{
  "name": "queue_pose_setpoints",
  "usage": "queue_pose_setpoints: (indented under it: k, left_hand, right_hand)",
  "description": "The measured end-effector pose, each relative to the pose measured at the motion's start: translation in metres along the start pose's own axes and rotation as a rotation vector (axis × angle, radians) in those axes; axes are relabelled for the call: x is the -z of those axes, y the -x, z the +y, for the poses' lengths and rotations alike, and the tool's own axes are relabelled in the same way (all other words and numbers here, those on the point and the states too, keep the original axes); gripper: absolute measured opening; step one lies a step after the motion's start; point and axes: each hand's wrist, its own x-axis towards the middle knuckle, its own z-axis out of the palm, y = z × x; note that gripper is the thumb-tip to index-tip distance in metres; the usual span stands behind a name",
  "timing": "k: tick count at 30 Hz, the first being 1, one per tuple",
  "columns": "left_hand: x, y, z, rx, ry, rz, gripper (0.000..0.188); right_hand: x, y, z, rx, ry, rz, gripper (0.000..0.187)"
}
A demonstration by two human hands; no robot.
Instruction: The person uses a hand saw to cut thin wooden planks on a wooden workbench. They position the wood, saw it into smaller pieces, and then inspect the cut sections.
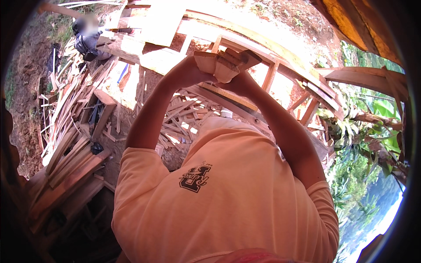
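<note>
Head view: partly hidden fingers [206, 78] of the left hand [187, 73] and right hand [241, 83] clasp wood pieces [226, 70] between them.

On the left, a tangled heap of thin, pale wooden strips [72, 97] is lying near a person in grey and black clothing [89, 43]. Thick reddish-brown wooden beams [66, 190] are resting lower down. Broad-leaved green plants [383, 108] are growing at the right, and an orange-brown sheet [357, 24] is jutting in above.
</note>
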Motion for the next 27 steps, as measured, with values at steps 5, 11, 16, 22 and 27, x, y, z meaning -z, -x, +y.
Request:
queue_pose_setpoints:
  k: [5,11,16,22,27]
  left_hand:
    - [-0.008,0.002,-0.003,0.035,0.06,0.075,0.04]
    - [-0.01,0.004,0.002,0.062,-0.012,0.066,0.034]
    - [-0.008,0.002,0.006,0.084,-0.065,0.047,0.036]
    - [-0.011,0.003,-0.001,0.044,0.03,0.11,0.046]
    - [-0.01,0.001,-0.001,0.06,0.018,0.074,0.046]
  right_hand:
    - [0.002,0.0,0.003,-0.046,-0.01,-0.03,0.057]
    - [0.013,0.003,-0.004,-0.068,-0.061,-0.107,0.057]
    - [0.015,-0.001,-0.002,-0.075,-0.059,-0.128,0.054]
    - [0.012,-0.008,0.003,-0.07,-0.058,-0.141,0.047]
    - [0.01,-0.004,0.003,-0.047,-0.079,-0.072,0.043]
